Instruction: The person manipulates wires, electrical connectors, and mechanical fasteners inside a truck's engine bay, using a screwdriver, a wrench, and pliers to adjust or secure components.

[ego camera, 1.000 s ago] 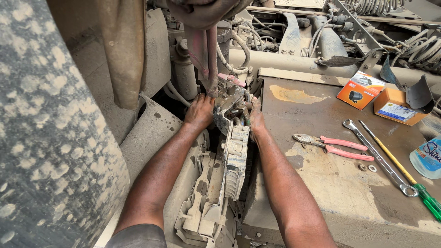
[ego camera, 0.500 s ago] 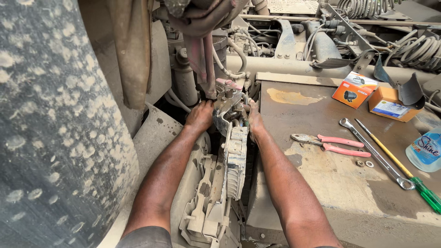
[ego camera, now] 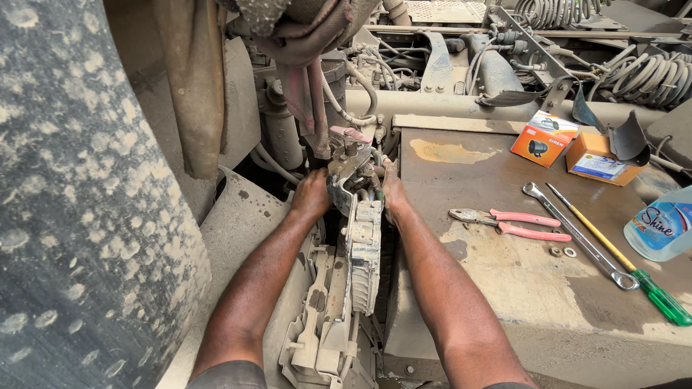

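Note:
My left hand (ego camera: 311,196) and my right hand (ego camera: 393,191) reach down into a vehicle's engine bay. They close on either side of a grimy metal part (ego camera: 353,176) with hoses and fittings on top. A dusty finned metal assembly (ego camera: 364,252) hangs just below that part, between my forearms. My fingertips are hidden behind the part. A dirty rag (ego camera: 303,79) hangs down above my hands.
A large dusty tyre (ego camera: 79,202) fills the left. On the flat metal cover (ego camera: 504,281) at the right lie pink-handled pliers (ego camera: 508,222), a long spanner (ego camera: 577,234), a green-handled screwdriver (ego camera: 620,256), two small nuts (ego camera: 562,251), two orange boxes (ego camera: 569,144) and a plastic bottle (ego camera: 659,230).
The view has shifted slightly; both hands stay on the same metal part with only small adjustments of grip.

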